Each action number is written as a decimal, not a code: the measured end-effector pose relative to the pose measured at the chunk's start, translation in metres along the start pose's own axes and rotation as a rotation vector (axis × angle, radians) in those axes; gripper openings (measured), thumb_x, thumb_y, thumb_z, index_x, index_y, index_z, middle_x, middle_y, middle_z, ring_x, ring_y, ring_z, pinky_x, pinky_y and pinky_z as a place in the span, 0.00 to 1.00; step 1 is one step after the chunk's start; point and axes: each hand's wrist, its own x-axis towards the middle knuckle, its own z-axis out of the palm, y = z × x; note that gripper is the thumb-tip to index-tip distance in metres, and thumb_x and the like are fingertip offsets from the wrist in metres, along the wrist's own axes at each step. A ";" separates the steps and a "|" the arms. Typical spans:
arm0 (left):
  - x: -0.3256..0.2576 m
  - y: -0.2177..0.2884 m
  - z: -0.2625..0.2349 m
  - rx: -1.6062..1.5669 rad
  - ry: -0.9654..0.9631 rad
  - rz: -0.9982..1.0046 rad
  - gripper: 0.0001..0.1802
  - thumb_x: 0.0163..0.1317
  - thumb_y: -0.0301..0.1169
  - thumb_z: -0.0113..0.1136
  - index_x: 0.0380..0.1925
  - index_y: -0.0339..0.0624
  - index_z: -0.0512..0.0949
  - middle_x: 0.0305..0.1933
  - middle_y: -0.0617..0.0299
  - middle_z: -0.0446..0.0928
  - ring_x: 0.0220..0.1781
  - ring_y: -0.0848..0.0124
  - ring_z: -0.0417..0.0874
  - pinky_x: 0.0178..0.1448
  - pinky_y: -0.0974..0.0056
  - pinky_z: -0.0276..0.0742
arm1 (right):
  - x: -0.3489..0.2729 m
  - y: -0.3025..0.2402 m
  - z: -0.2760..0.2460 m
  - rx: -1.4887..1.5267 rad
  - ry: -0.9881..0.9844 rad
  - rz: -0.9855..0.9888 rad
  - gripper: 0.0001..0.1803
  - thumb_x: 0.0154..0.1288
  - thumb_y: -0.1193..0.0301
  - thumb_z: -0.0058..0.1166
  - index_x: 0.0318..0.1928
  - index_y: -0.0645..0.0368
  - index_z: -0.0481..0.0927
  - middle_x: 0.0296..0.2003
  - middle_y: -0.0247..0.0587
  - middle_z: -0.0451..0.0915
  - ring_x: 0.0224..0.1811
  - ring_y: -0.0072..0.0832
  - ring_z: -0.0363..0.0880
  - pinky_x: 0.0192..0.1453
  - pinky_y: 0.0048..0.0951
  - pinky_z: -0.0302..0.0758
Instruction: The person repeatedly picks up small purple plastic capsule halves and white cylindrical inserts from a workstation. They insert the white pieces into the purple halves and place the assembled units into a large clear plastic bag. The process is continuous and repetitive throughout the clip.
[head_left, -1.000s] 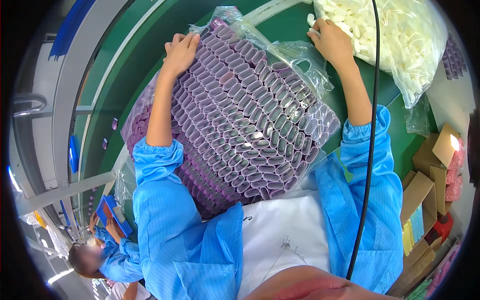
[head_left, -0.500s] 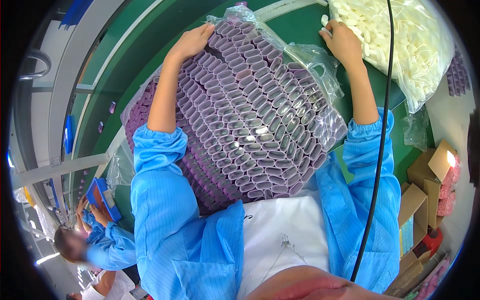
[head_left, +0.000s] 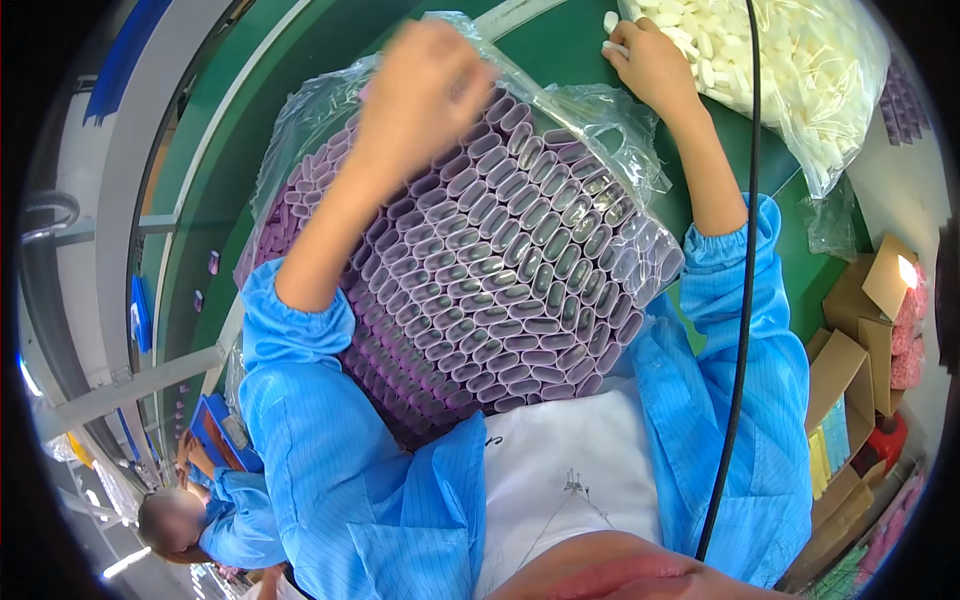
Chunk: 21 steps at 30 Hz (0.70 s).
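A large clear plastic bag holds many purple oval tubes, packed on end in rows with their open ends up. My left hand is over the far left part of the tubes, its fingers curled and smeared by motion, so I cannot tell what is in them. At the far right my right hand pinches a small white oval piece between thumb and fingers. Close beside that hand, a clear bag is full of similar white oval pieces. One loose white piece lies just beyond my fingers.
Underneath is a green table surface. A black cable hangs down across the right side. Open cardboard boxes stand at the lower right. At the lower left, a co-worker in a blue sleeve handles a blue tray.
My left hand has moved right and toward me from the tubes' far left edge, now blurred above them. My right hand stays by the white pieces. The co-worker has shifted.
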 end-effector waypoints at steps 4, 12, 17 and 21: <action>-0.001 0.042 0.030 -0.225 -0.210 0.079 0.13 0.55 0.31 0.64 0.39 0.38 0.83 0.37 0.55 0.78 0.45 0.58 0.77 0.49 0.57 0.75 | 0.001 -0.002 0.003 0.030 0.005 -0.062 0.12 0.58 0.65 0.58 0.39 0.58 0.78 0.36 0.45 0.78 0.39 0.45 0.80 0.42 0.43 0.77; 0.019 0.034 0.044 -0.402 -0.472 0.101 0.10 0.57 0.27 0.61 0.38 0.37 0.83 0.38 0.52 0.81 0.39 0.58 0.80 0.45 0.59 0.77 | -0.005 -0.005 0.002 0.018 -0.038 -0.016 0.11 0.61 0.64 0.58 0.38 0.58 0.79 0.36 0.43 0.78 0.36 0.44 0.79 0.40 0.41 0.76; 0.034 0.027 -0.002 -0.856 -0.373 -0.361 0.16 0.63 0.20 0.52 0.49 0.42 0.80 0.42 0.56 0.81 0.32 0.74 0.82 0.37 0.68 0.79 | -0.005 -0.002 -0.006 0.114 -0.009 0.004 0.13 0.62 0.63 0.58 0.40 0.59 0.79 0.36 0.43 0.80 0.34 0.37 0.81 0.38 0.35 0.77; 0.017 -0.009 0.039 -1.178 -0.070 -0.411 0.23 0.63 0.15 0.41 0.58 0.36 0.73 0.52 0.52 0.77 0.42 0.70 0.83 0.51 0.67 0.80 | -0.004 -0.039 -0.030 0.844 -0.038 0.046 0.14 0.65 0.63 0.58 0.41 0.62 0.79 0.35 0.40 0.82 0.34 0.29 0.82 0.35 0.28 0.76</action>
